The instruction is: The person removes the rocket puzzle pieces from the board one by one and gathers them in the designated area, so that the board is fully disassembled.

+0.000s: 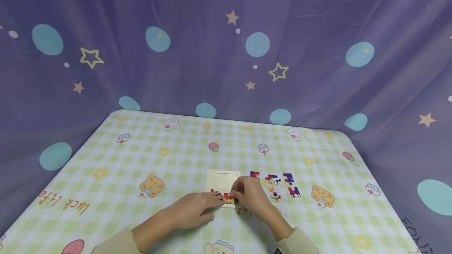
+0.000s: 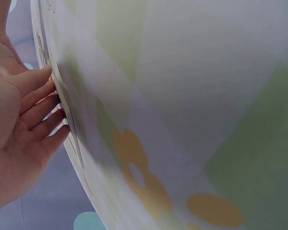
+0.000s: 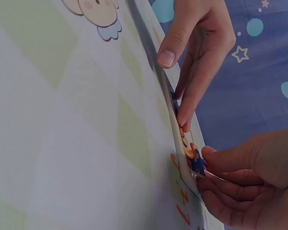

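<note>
A shallow cream puzzle tray (image 1: pixel 219 181) lies on the table, with colourful jigsaw pieces (image 1: pixel 228 198) along its near side. My left hand (image 1: pixel 192 209) rests its extended fingertips on the pieces at the tray's near left. At the near right corner, my right hand (image 1: pixel 251 194) pinches a puzzle piece (image 3: pixel 198 166) between thumb and fingers. In the right wrist view that dark blue and yellow piece sits at the tray's edge, beside the other pieces. Whether it lies flat in the tray I cannot tell. The left wrist view shows the left hand (image 2: pixel 26 115) with fingers extended at the tray's edge.
Right of the tray lie several loose puzzle pieces, among them a purple one (image 1: pixel 288 178), a blue-and-red one (image 1: pixel 294 192) and one with a black-and-white pattern (image 1: pixel 274 195). A green checked cloth (image 1: pixel 169 167) covers the table. Behind it hangs a purple curtain (image 1: pixel 197 77).
</note>
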The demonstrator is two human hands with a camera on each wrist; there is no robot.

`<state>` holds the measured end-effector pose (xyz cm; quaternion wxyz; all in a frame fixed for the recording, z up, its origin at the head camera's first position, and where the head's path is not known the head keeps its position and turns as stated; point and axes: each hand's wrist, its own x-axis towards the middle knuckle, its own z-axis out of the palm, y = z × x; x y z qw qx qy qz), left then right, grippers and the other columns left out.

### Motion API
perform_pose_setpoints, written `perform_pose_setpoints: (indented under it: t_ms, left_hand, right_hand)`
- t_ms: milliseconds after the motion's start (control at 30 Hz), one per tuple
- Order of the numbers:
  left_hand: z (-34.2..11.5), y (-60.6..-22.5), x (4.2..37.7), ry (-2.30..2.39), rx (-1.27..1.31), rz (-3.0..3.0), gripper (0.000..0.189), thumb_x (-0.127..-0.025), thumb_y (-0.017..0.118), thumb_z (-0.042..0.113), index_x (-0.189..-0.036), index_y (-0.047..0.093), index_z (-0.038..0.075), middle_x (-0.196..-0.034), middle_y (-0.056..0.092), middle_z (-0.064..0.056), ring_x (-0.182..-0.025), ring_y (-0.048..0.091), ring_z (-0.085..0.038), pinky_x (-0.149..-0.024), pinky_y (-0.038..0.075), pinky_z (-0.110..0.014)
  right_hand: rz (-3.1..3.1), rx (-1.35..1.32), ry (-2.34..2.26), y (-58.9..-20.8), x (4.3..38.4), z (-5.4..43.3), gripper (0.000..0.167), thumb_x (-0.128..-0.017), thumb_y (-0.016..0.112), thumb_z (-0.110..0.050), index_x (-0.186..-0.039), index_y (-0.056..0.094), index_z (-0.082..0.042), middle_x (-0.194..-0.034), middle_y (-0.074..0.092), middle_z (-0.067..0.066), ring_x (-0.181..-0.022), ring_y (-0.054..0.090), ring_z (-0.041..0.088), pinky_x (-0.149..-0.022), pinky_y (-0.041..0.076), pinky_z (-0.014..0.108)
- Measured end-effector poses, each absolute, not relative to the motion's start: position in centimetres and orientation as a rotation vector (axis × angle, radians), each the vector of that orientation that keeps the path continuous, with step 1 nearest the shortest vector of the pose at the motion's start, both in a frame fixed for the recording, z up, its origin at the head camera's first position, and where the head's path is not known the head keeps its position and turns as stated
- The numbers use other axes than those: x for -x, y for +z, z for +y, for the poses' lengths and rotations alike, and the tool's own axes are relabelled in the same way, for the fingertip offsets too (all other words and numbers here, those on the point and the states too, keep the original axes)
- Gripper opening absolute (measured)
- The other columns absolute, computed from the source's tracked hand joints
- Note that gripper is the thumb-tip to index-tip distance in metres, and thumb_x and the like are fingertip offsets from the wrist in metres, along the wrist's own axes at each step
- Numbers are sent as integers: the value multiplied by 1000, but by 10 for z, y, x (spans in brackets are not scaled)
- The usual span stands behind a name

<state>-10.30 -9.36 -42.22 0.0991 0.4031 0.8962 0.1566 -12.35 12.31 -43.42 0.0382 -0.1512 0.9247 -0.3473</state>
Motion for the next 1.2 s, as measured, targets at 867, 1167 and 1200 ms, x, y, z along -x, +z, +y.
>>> perform_pose_setpoints:
  t_ms: [867,1167,1200]
  left_hand:
    - [-94,-422,102,466,-1240,2669,40,-92,62,23,-131,60,15,-140,57,-2,-131,53,-23,-107,48,-43]
    - [-94,-424,103,458,-1290,2681,40,-92,63,24,-131,60,14,-139,58,-3,-130,55,-23,-105,49,-43]
    - [-94,-424,103,453,-1275,2679,40,-92,62,24,-131,60,15,-139,58,-3,-130,54,-22,-105,48,-43]
  right_hand:
    - [2773,462,-1391,-438,119,122,10,-78,76,-2,-87,72,-6,-74,72,6,-61,62,2,-54,51,13]
    - [2746,204,-1519,-440,114,136,9,-75,80,-9,-83,75,-6,-76,75,8,-62,68,7,-53,53,16]
    - [2747,183,-1519,-440,114,139,9,-75,80,-10,-83,75,-6,-76,76,8,-62,68,7,-53,53,16]
